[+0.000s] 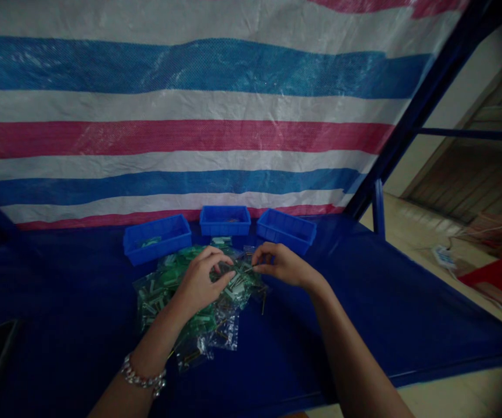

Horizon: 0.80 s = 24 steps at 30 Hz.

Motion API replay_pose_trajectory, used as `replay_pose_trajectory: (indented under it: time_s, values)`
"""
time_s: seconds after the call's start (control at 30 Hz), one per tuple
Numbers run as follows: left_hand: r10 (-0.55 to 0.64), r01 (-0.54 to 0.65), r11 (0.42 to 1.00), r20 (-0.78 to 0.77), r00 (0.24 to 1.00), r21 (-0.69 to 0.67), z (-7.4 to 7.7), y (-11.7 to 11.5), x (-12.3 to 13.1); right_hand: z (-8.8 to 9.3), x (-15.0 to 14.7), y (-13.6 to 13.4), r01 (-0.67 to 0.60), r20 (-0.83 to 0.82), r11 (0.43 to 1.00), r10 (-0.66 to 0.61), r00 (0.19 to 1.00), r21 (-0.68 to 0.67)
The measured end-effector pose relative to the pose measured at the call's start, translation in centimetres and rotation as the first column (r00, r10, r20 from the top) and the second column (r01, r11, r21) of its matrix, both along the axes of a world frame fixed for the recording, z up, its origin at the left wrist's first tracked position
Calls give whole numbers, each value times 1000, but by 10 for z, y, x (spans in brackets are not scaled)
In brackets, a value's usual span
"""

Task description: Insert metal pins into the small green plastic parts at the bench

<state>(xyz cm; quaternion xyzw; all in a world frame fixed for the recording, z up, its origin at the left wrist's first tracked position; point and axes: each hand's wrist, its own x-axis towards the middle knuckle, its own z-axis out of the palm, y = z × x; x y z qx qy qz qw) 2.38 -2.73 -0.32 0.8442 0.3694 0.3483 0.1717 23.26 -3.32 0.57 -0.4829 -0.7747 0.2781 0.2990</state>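
The heap of small clear bags lies on the blue table, between the two hands and under them, spreading nearer the wearer in a loose fringe. Green and pale pieces show through much of the plastic; brass-coloured pieces show in the bags at the near edge. The left hand arches over the heap, fingers curled, with a gap between thumb and forefinger – whether any plastic film is caught there I cannot tell. The right hand, at the heap's right side, brings thumb and forefinger together, apparently pinching a slim piece too small to identify.

Most of the handling looks to be left: the heap is broad and mixed, while the left bin holds only a few pale pieces and the middle bin shows just a little inside. The contents of the right bin cannot be made out.

The bins stand in a row just beyond the heap, leaving a narrow strip there. Behind them a striped sheet closes off the far edge. The widest room for moving is to the right – the tabletop runs on past the forearm to its slanting edge.
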Motion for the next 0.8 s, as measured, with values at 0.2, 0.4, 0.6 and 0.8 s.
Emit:
replay_pose_trajectory:
  time_s: [0.2, 0.4, 0.6, 0.8]
  values:
    - [6, -6, 1000, -10, 1000, 9, -3, 1, 1, -9, -22, 2, 54, -121, 990, -38, 992, 131]
    - [5, -5, 1000, 28, 1000, 26, -4, 2, 2, -7, -37, -3, 64, -166, 983, -35, 985, 174]
    - [19, -23, 997, 49, 999, 70, -4, 1, 2, -6, -40, -4, 89, -169, 973, -53, 984, 213]
    - [39, -47, 992, 70, 997, 119, -3, 1, 1, -7, -40, -3, 113, -177, 970, -75, 981, 217]
